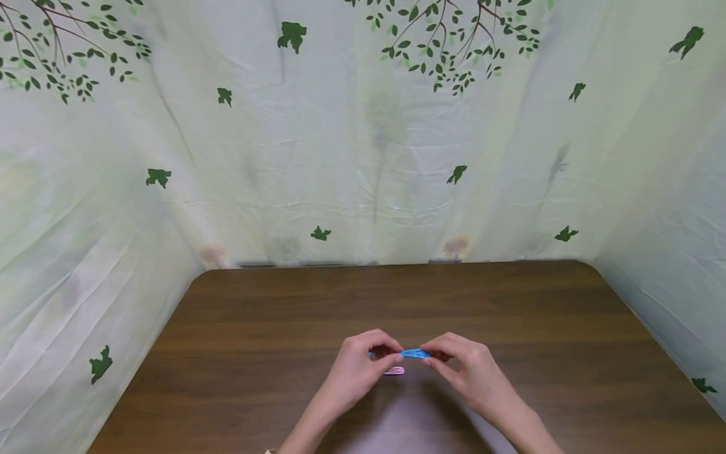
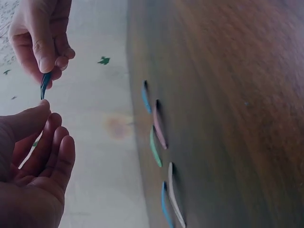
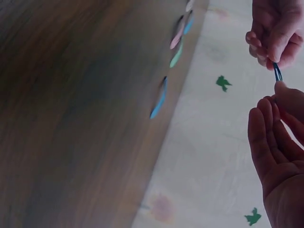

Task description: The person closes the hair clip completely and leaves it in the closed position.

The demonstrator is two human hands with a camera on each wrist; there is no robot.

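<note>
Both hands pinch a blue snap hair clip between them, held above the table. My left hand grips its left end between thumb and fingertips, and my right hand does the same at the right end. From the left wrist, the clip looks dark and narrow, spanning the two thumbs. Below the hands lies a pink clip, partly covered by the left hand. A bit of blue shows behind the left fingers.
Several clips lie on the brown wooden table: green, pink, pale and blue ones. A pale curtain with printed leaves and birds surrounds the table's back and sides.
</note>
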